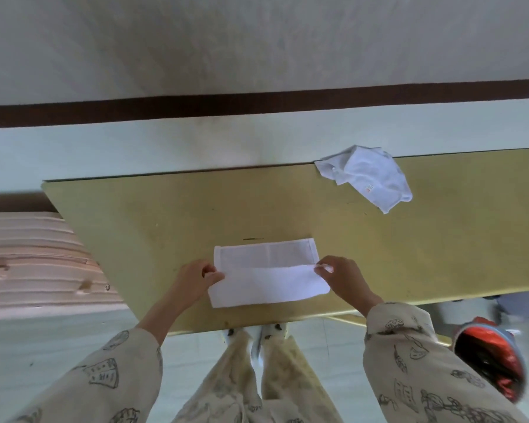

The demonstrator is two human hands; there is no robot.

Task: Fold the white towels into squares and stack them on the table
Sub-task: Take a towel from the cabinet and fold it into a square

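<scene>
Each hand's grip, left hand (200, 277) and right hand (341, 274), pinches the half-folded towel (269, 283) (crumpled towel's (370, 177) label unreadable).

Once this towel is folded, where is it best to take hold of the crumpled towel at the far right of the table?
Probably the loose corner of the crumpled towel that points toward the person, taken from the near side with the right hand. That corner lies flat and free on the table, while the far part is bunched at the table's back edge.
</scene>
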